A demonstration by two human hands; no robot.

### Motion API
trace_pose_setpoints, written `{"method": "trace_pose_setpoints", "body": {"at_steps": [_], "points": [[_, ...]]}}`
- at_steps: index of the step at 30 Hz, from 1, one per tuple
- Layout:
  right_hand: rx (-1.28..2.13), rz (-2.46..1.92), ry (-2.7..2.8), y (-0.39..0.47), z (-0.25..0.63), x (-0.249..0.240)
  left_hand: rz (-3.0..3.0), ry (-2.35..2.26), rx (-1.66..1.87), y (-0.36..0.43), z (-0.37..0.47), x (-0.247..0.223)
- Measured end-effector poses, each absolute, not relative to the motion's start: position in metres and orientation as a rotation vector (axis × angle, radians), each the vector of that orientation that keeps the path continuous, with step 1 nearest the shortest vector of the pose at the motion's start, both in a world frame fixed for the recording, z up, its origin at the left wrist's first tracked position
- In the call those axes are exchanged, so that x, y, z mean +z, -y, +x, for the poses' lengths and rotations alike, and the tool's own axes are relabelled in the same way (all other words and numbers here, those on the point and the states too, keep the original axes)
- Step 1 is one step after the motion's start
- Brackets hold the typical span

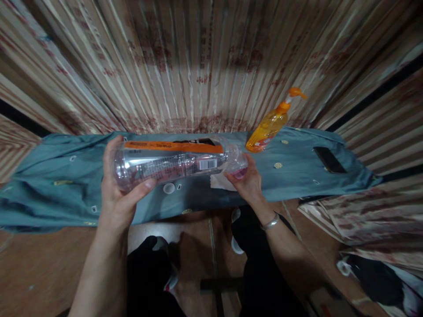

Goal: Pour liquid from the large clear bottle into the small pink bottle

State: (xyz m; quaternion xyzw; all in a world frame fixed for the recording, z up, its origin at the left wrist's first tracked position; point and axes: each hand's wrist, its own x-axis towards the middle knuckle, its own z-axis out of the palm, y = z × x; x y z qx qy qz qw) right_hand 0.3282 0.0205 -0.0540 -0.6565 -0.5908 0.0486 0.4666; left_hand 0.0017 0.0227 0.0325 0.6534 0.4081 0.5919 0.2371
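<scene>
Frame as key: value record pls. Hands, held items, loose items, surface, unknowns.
left_hand: left hand holds large clear bottle, tipped on its side
right_hand: right hand holds small clear container, pink at its base
relation: container at bottle's neck end
upright: orange pump bottle
flat: black phone-like slab, white round piece, white paper
surface: teal patterned cloth
unknown: whether bottle holds liquid; what the pink is
</scene>
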Motion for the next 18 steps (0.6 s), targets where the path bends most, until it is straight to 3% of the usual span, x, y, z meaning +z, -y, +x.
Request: {"method": "trace_pose_setpoints", "body": {"at_steps": [18], "points": [[0.091, -1.597, 1.466, -0.0205, 0.3287, -0.055, 1.749, -1.16, 1.577, -0.022, -0.0008, 0.0318]]}}
